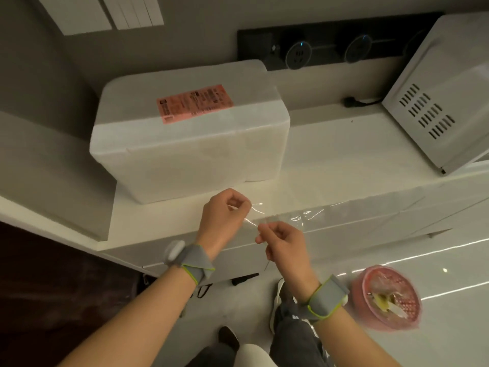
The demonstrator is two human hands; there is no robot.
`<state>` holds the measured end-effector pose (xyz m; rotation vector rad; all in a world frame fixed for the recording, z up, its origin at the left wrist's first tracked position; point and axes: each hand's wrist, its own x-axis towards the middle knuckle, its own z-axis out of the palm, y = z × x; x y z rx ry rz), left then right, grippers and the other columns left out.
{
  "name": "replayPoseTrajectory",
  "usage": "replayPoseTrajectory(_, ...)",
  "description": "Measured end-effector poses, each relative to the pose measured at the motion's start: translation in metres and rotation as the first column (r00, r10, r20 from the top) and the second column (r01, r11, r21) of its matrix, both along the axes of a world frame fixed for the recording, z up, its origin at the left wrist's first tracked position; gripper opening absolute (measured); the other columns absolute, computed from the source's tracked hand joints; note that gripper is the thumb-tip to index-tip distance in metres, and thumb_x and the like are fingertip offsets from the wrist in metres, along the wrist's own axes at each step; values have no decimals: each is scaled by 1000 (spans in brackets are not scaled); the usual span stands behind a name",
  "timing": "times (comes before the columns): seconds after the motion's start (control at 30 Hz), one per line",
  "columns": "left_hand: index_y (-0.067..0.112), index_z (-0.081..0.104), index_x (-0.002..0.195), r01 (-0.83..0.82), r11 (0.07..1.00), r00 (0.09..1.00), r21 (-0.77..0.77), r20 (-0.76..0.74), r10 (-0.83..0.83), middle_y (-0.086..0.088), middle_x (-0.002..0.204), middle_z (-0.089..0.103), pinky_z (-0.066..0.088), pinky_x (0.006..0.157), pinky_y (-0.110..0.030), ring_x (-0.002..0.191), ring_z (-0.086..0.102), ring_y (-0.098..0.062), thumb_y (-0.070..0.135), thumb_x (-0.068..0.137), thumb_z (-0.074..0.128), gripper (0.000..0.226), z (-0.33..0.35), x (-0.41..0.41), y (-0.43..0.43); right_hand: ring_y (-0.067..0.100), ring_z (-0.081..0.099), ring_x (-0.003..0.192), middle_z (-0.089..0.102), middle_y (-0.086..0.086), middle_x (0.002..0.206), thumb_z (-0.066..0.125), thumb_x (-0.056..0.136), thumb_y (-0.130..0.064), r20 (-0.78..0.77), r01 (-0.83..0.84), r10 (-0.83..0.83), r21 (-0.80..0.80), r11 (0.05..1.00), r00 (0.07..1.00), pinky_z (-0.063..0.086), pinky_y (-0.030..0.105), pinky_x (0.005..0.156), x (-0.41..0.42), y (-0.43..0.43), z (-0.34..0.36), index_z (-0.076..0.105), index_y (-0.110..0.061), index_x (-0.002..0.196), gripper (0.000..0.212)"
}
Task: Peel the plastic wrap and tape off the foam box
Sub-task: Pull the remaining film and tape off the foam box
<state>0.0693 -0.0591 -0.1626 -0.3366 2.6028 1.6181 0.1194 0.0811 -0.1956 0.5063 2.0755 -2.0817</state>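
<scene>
View from above, looking down at a pale counter [330, 144] and the person's two bare forearms.

A white foam box [190, 133] sits at the left end of the counter, its front face close to the counter's near edge and its back close to the wall. A pink label [194, 103] lies flat on the lid, toward the box's rear left. The box surface looks faintly glossy, as if film covers it, though the sheen is too soft to be sure.

Both hands are raised just in front of the counter's near edge, to the right of the box's front corner and apart from it. The left hand [225, 215] has its fingers curled in, pinching one end of a clear strip [330, 214] of plastic or tape. The right hand [284, 242], just beside and below it, pinches the same strip between thumb and forefinger, the other fingers folded. From the hands the strip runs off to the right along the counter's front edge, catching glints of light.

Each wrist wears a grey wristband [193, 262] edged in green.

A white microwave [436, 102] stands at the counter's right end. A black socket panel [330, 49] is on the wall behind. A pink basket [389, 298] sits on the glossy floor [436, 260] at lower right.
</scene>
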Motion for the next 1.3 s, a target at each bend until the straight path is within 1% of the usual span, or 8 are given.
replayPoseTrajectory(0.07,23,67,76,0,997,999,-75,-51,-4,11,70,66,40,58,-9,58,53,1,21,81,68,6,-5,0,4,10,40,44,70,0,66,66,94,-22,26,57,-57,6,998,998,36,21,46,0,0,-4,69,-9,80,19)
replayPoseTrajectory(0.23,25,65,80,-5,989,994,-146,-106,-11,11,72,66,40,59,-15,58,51,3,21,83,68,6,-12,-1,10,3,45,45,68,-4,60,68,91,-27,14,147,-149,85,985,989,40,29,60,-1,2,-10,69,-11,71,26)
replayPoseTrajectory(0.4,23,65,87,-13,976,990,-217,-138,-18,10,74,66,42,65,-23,59,50,1,23,85,69,4,-20,-2,13,1,42,41,63,-9,52,69,91,-32,-5,176,-177,159,972,984,35,22,53,-1,1,-16,70,-13,68,30)
replayPoseTrajectory(0.7,24,65,89,6,947,983,-320,-172,-65,12,73,64,49,82,-40,83,60,-15,25,85,69,6,-25,-4,17,1,44,42,65,-8,53,70,91,-33,-4,219,-222,183,958,975,37,23,55,-3,4,-21,70,-15,67,29)
replayPoseTrajectory(0.83,24,64,90,7,944,981,-330,-181,-70,14,72,63,47,83,-40,83,58,-16,26,85,68,7,-25,-4,17,1,44,42,70,-5,59,69,91,-33,3,221,-226,185,958,974,38,22,54,-4,4,-22,71,-17,69,27)
replayPoseTrajectory(1.0,24,63,91,7,937,982,-350,-176,-73,14,73,63,47,84,-41,85,58,-17,27,86,67,7,-25,-6,17,2,42,40,60,-12,48,68,92,-33,-11,204,-206,207,957,979,33,10,45,-5,3,-26,70,-14,67,31)
replayPoseTrajectory(1.17,23,59,97,2,920,983,-392,-166,-72,12,77,58,47,83,-42,84,57,-19,30,85,68,16,-27,-7,17,1,43,41,65,-9,53,69,91,-35,-12,214,-217,203,955,976,34,11,46,-6,4,-29,71,-16,67,31)
replayPoseTrajectory(1.3,17,53,108,-53,919,983,-391,-184,-22,3,94,54,46,85,-41,92,54,-21,28,84,70,32,-29,-8,15,1,45,42,67,-9,55,69,91,-36,2,212,-218,208,955,976,37,19,53,-7,3,-28,71,-17,69,30)
